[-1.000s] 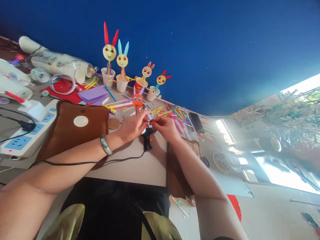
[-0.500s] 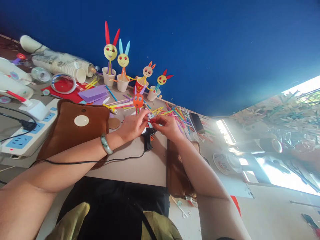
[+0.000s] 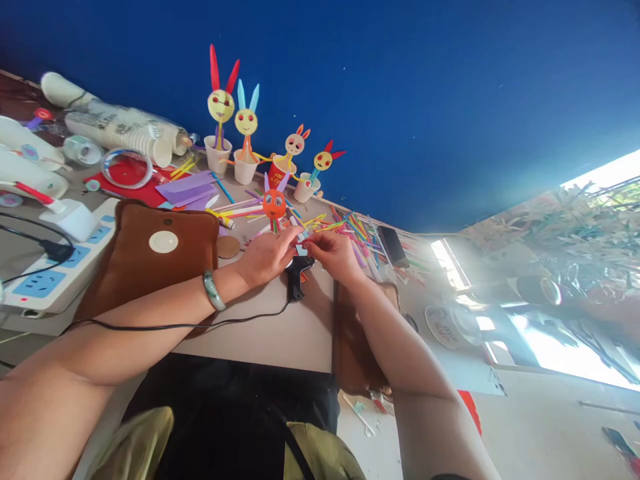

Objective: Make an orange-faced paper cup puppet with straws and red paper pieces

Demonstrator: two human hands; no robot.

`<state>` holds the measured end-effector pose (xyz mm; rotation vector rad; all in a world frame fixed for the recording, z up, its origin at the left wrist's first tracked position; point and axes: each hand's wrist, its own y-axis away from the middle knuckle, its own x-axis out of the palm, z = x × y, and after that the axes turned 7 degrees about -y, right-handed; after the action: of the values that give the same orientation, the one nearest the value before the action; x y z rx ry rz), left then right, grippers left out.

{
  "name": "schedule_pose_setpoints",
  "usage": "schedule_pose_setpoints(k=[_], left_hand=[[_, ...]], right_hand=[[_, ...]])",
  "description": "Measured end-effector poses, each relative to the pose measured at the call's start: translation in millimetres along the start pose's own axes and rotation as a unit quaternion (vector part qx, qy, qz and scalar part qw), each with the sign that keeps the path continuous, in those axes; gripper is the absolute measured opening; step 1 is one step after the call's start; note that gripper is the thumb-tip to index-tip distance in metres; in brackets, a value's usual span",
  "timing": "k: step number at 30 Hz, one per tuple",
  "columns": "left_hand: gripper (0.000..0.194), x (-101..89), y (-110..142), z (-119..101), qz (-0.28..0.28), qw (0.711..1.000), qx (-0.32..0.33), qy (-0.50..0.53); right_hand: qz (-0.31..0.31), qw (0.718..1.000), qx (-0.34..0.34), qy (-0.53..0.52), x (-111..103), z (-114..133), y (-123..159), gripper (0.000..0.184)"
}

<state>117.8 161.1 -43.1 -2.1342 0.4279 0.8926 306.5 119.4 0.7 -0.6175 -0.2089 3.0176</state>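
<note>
My left hand and my right hand meet over the table, fingertips pinched together on a small light blue paper piece. A green bangle sits on my left wrist. Just under the hands lies a black glue gun, its cable trailing left. An orange paper rabbit head with purple ears stands right behind the hands, its stem partly hidden by my left fingers. Coloured sticks are scattered beyond my right hand.
Several paper rabbits in cups line the blue wall. A brown cushion lies to the left, beside a white power strip. Stacked paper cups, purple paper and a phone are around.
My hands stayed together at the same spot; the fingers shifted slightly on the small paper piece. The view moved a little.
</note>
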Motion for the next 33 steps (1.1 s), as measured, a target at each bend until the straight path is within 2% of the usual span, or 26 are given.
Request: schedule_pose_setpoints(k=[4, 9, 12, 16, 19, 23, 29, 33], left_hand=[[0.047, 0.9, 0.5, -0.2, -0.004, 1.0, 0.029, -0.001], [0.05, -0.4, -1.3, 0.0, -0.038, 0.999, 0.028, 0.013], [0.052, -0.5, -2.1, 0.8, -0.075, 0.997, 0.023, 0.022], [0.052, 2.0, -1.6, 2.4, -0.109, 0.993, 0.025, 0.028], [0.052, 3.3, -1.1, 2.6, -0.123, 0.991, 0.041, 0.028], [0.051, 3.7, -1.3, 1.9, -0.13, 0.989, 0.069, 0.023], [0.049, 2.8, -1.5, 2.3, -0.122, 0.99, 0.076, -0.001], [0.048, -3.6, -0.3, 0.8, -0.138, 0.988, 0.063, -0.04]], right_hand=[[-0.013, 0.999, 0.023, -0.04, 1.5, -3.4, 0.9, 0.028], [0.008, 0.992, 0.065, -0.112, 4.6, -6.9, 6.5, 0.05], [0.002, 0.996, 0.059, -0.064, 7.4, -6.6, 10.8, 0.046], [-0.014, 0.998, 0.002, 0.055, 15.7, -5.7, 15.3, 0.038], [-0.005, 0.992, -0.041, 0.118, 24.5, -5.7, 16.0, 0.038], [0.005, 0.984, -0.064, 0.165, 35.1, -7.5, 13.0, 0.036], [-0.026, 0.987, -0.051, 0.15, 40.7, -13.0, 8.5, 0.034], [-0.087, 0.989, -0.038, 0.111, 33.4, -15.7, 4.8, 0.038]])
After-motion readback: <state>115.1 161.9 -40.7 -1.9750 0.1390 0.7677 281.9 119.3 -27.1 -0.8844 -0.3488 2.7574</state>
